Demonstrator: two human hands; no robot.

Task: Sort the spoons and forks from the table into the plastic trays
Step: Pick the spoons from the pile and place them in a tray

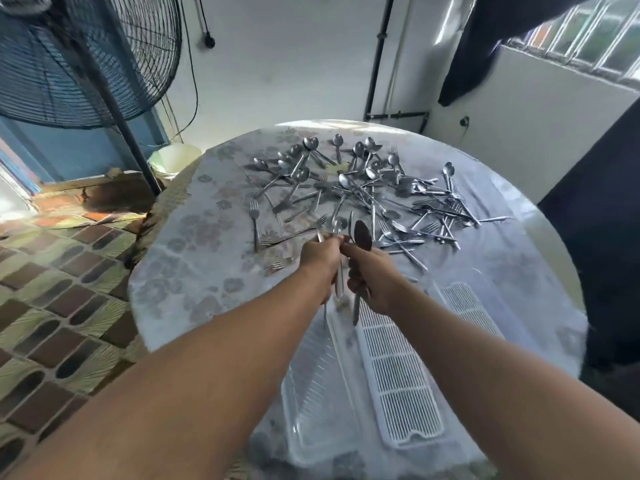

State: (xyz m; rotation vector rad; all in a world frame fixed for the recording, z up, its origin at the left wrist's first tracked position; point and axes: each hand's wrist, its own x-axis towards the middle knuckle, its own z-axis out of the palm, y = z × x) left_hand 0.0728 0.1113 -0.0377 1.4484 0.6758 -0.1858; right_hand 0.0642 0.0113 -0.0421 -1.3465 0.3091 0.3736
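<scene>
Daylight from window (595, 32) at upper right — glare on far table (194, 258) edge; wide-angle bending at edges; slight softness throughout, hands mildly blurred.

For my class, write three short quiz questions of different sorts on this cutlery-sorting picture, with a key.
1. True or false: the right hand holds a spoon with its bowl pointing up.
2. Multiple choice: the heap of cutlery lies A) in the trays, B) on the table beyond the hands, C) on the floor.
3. Fill in: the white slatted tray lies to the ____ of the clear tray.

Key: 1 true; 2 B; 3 right. The left hand also grips cutlery, but whether its pieces are spoons or forks cannot be told.
</scene>
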